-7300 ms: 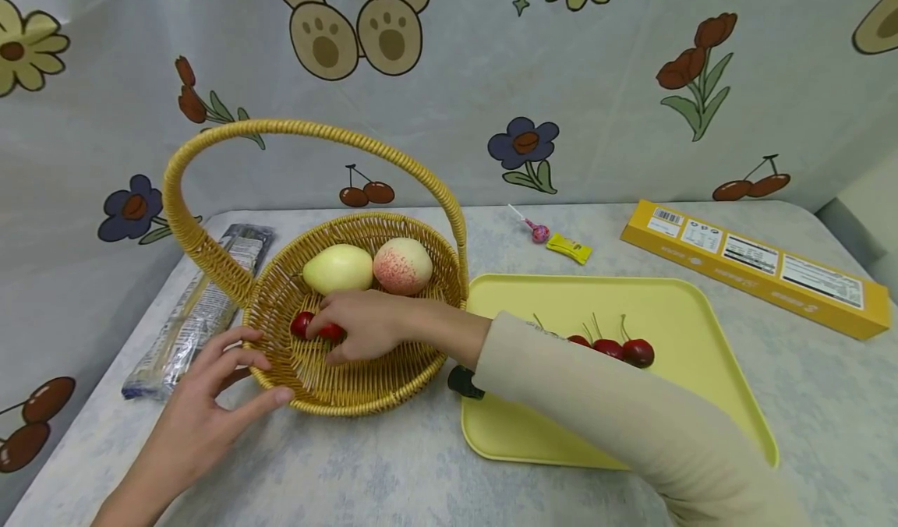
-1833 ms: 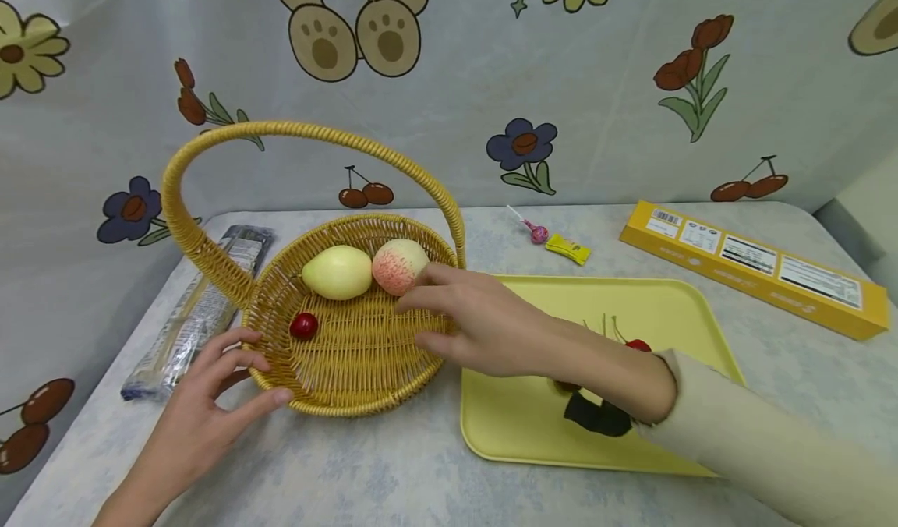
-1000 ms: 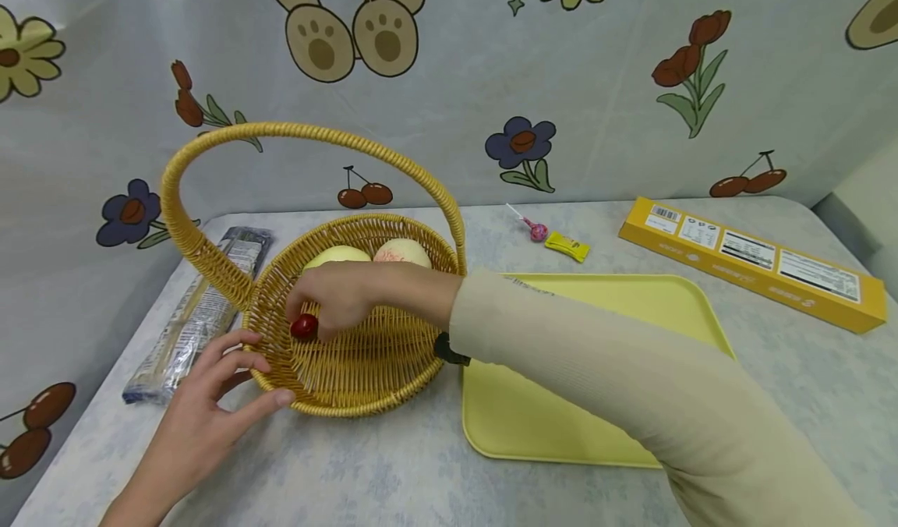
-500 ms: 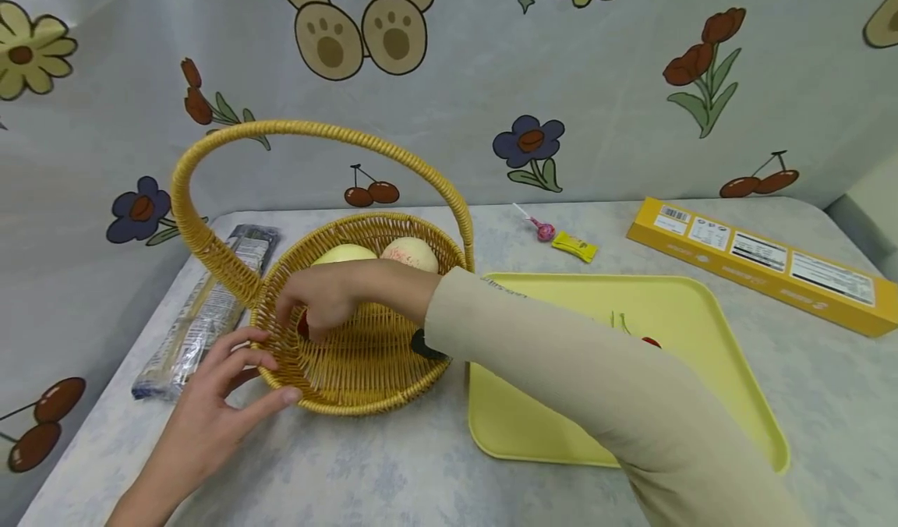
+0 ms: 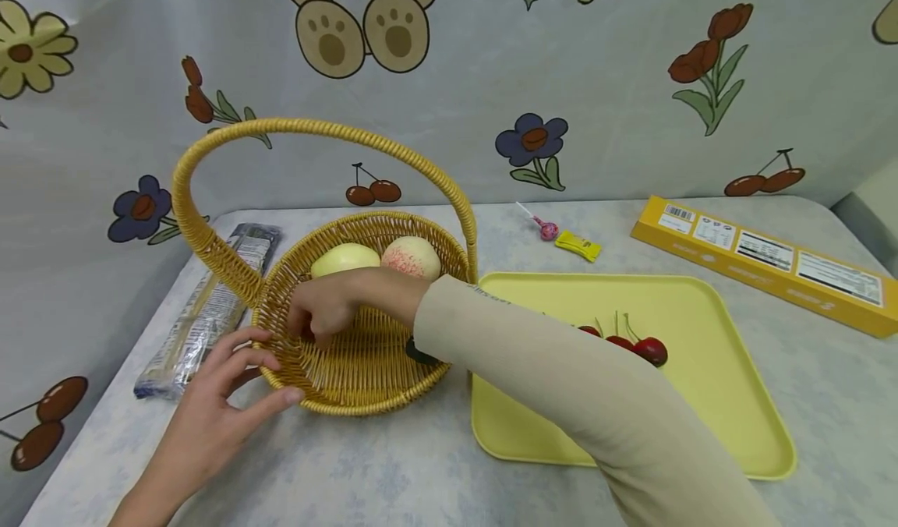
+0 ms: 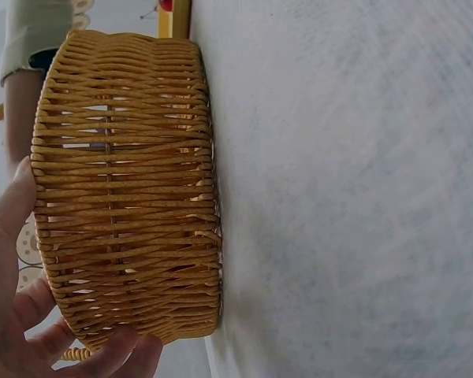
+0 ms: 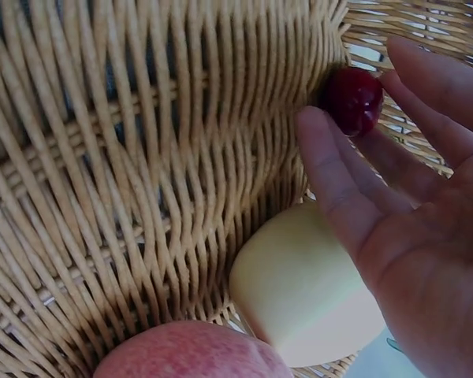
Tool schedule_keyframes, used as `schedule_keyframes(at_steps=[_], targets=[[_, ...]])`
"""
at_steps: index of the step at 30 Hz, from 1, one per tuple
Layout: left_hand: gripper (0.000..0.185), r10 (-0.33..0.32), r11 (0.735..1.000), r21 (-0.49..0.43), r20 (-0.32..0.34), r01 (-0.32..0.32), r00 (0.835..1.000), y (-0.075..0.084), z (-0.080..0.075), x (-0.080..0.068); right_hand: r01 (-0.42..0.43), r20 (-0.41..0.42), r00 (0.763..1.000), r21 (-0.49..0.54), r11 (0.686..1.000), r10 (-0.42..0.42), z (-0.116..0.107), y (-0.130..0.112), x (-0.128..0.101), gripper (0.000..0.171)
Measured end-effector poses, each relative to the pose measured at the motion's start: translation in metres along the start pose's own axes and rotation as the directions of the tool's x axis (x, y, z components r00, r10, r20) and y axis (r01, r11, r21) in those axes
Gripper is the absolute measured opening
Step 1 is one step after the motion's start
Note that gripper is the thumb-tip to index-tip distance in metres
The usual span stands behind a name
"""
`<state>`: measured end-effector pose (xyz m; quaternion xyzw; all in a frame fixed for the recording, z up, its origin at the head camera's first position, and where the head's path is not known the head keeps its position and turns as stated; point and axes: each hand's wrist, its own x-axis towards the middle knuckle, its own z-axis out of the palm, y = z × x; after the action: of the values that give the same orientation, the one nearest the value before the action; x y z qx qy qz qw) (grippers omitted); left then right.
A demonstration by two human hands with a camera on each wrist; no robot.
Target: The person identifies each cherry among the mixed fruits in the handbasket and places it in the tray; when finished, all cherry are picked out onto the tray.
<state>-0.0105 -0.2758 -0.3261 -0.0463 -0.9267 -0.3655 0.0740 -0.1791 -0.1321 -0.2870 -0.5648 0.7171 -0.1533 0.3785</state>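
In the head view, a round wicker basket [image 5: 365, 393] with a tall arched handle stands left of centre. It holds a pale yellow-green pear [image 5: 344, 259] and a pink-speckled peach [image 5: 412, 257]. My right hand [image 5: 324, 306] reaches inside near the left wall. The right wrist view shows its fingers curled round a dark red cherry [image 7: 352, 101]; from the head this cherry is nearly hidden. My left hand [image 5: 219, 390] holds the basket's near left side. In the left wrist view, its thumb [image 6: 14, 198] presses the rim while the fingers spread along the woven wall.
A yellow tray [image 5: 730, 426] with cherries [image 5: 651, 350] lies to the right, partly under my right sleeve. Behind it are a lollipop [image 5: 549, 231], a yellow-wrapped candy [image 5: 578, 245] and a long orange box [image 5: 765, 266]. A clear plastic packet [image 5: 203, 320] lies left of the basket.
Earlier two cherries lay in the basket's left part; then only one was there. My right hand went back over the tray side, then returned to the remaining cherry. The left hand stays on the basket.
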Motion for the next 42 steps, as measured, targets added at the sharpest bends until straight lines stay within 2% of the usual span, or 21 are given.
schedule_keyframes(at_steps=[4, 11, 15, 18, 22, 25, 29, 36, 42], targets=[[0.024, -0.005, 1.0, 0.006, 0.0, 0.005, 1.0, -0.001, 0.0, 0.0, 0.02, -0.002, 1.0, -0.025, 0.999, -0.02, 0.002, 0.001, 0.001, 0.017], [0.025, -0.018, 1.0, 0.016, 0.005, 0.018, 1.0, -0.001, -0.001, 0.0, 0.014, -0.008, 1.0, -0.055, 0.998, -0.014, 0.0, -0.002, -0.004, 0.027], [0.025, -0.025, 0.999, 0.021, 0.007, 0.025, 1.0, -0.001, -0.001, 0.0, 0.015, -0.016, 1.0, -0.094, 0.995, -0.017, -0.004, -0.009, -0.015, 0.034], [0.024, -0.024, 0.999, 0.023, 0.007, 0.024, 1.0, -0.001, -0.001, 0.0, 0.048, -0.03, 0.998, -0.114, 0.992, -0.052, -0.007, -0.013, -0.027, 0.036], [0.024, -0.003, 1.0, 0.017, -0.001, 0.003, 1.0, -0.002, 0.0, -0.001, 0.067, -0.087, 0.993, -0.094, 0.993, -0.075, -0.006, -0.016, -0.042, 0.029], [0.023, 0.005, 1.0, 0.012, -0.006, -0.005, 1.0, -0.003, 0.001, -0.001, 0.054, -0.183, 0.981, -0.069, 0.996, -0.066, -0.002, -0.018, -0.051, 0.019], [0.024, -0.01, 1.0, 0.006, 0.001, 0.01, 1.0, -0.003, 0.001, 0.0, 0.037, -0.306, 0.951, -0.049, 0.998, -0.051, 0.004, -0.022, -0.065, 0.024], [0.024, -0.024, 1.0, 0.012, 0.011, 0.024, 1.0, -0.003, 0.001, 0.001, 0.046, -0.416, 0.907, -0.068, 0.997, -0.071, 0.018, -0.023, -0.094, 0.02], [0.025, -0.04, 0.999, 0.026, 0.015, 0.04, 0.999, -0.002, 0.002, 0.002, 0.002, -0.494, 0.867, -0.131, 0.991, -0.067, 0.036, -0.022, -0.115, 0.035]])
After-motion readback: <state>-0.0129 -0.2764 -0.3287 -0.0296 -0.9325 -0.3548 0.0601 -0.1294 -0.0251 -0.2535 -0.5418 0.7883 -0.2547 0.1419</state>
